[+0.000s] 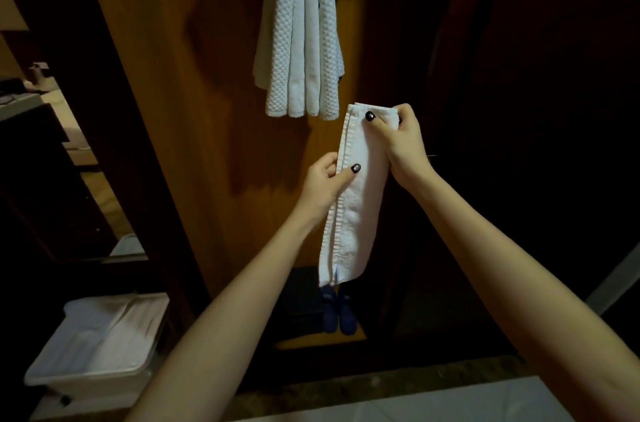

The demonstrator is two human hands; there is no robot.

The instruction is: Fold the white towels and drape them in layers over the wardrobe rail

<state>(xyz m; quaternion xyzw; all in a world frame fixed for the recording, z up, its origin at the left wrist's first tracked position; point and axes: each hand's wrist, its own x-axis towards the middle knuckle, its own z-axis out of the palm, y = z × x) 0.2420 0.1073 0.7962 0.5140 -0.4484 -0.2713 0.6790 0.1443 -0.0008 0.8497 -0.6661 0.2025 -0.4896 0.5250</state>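
A narrow folded white towel (353, 210) hangs lengthwise in front of the open wardrobe. My right hand (403, 141) pinches its top end, thumb on the front. My left hand (325, 179) pinches its left edge a little lower, thumb pressed on the ribbed border. Above, several white towels (301, 41) hang in folded layers from the top of the frame; the rail itself is out of view. The held towel's top sits just below and right of their lower ends.
The wooden wardrobe back panel (194, 131) is behind the towels. A white plastic bin (100, 352) with white cloth inside stands low at the left. Dark blue items (339, 314) sit on the wardrobe floor under the towel. A pale surface (450, 401) runs along the bottom edge.
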